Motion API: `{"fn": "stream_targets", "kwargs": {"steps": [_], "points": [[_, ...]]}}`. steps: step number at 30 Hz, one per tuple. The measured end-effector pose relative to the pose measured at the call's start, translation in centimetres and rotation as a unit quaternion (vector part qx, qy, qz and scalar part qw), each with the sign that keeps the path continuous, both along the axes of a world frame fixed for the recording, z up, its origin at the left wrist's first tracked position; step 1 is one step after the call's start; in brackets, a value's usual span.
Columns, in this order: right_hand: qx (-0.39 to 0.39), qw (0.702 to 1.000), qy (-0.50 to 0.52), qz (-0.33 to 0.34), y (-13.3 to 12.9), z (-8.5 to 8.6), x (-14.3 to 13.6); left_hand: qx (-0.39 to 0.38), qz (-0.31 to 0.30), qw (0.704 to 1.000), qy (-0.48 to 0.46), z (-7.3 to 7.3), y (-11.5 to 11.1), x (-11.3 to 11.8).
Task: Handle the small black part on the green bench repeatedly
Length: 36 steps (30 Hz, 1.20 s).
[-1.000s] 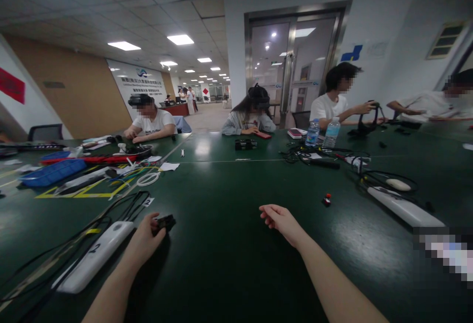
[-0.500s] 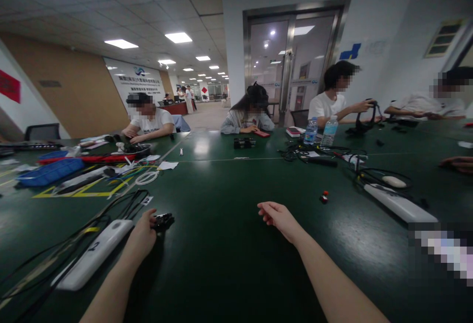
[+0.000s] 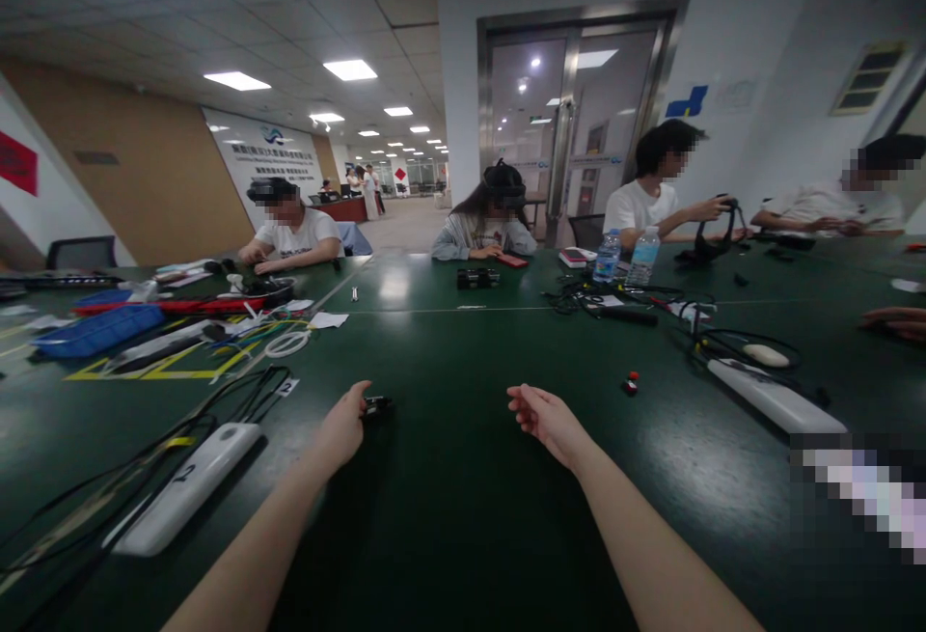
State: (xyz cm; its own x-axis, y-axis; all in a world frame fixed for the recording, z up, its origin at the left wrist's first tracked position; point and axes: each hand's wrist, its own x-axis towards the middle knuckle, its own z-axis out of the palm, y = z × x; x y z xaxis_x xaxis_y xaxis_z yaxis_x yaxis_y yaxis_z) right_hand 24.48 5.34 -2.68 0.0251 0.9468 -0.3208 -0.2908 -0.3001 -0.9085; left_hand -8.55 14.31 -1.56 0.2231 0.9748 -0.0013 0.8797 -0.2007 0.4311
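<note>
My left hand (image 3: 345, 429) is closed on a small black object (image 3: 377, 407), which sticks out to the right of its fingertips just over the green table (image 3: 449, 516). The hand hides part of that object. Right of the middle, my right hand (image 3: 546, 420) hovers above the table with its fingers curled together; whether something small is between them is hidden. A small red and black item (image 3: 632, 382) lies on the table to the right of my right hand.
A white power strip (image 3: 192, 492) with black cables lies at left, another (image 3: 774, 396) at right. Farther off are a blue tray (image 3: 101, 331), two water bottles (image 3: 642, 258) and a black device (image 3: 477, 278). Several people sit around the table.
My left hand has moved to the right and slightly away from me, carrying the black object. My right hand has stayed nearly where it was.
</note>
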Motion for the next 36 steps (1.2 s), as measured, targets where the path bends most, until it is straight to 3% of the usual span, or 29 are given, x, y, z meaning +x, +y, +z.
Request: {"fn": "stream_targets", "kwargs": {"steps": [9, 15, 21, 30, 36], "points": [[-0.001, 1.0, 0.016, -0.016, 0.5, -1.1, 0.4, -0.041, -0.094, 0.989, -0.103, -1.5, 0.0, 10.2], [0.044, 0.984, -0.173, -0.026, 0.7, -1.1, 0.1, -0.07, -0.138, 0.971, -0.181, -2.5, -1.5, 14.8], [0.079, 0.957, -0.276, -0.04, 0.7, -0.7, 0.0, -0.081, -0.156, 0.961, -0.213, -2.6, -2.5, 15.4], [0.179, 0.893, -0.413, 0.027, 0.8, -1.2, -1.4, -0.088, -0.178, 0.944, -0.261, -2.7, -2.4, 15.4], [0.167, 0.878, -0.447, 0.037, 1.4, -1.4, -2.0, -0.085, -0.184, 0.933, -0.297, -3.7, -1.9, 15.5]]}}
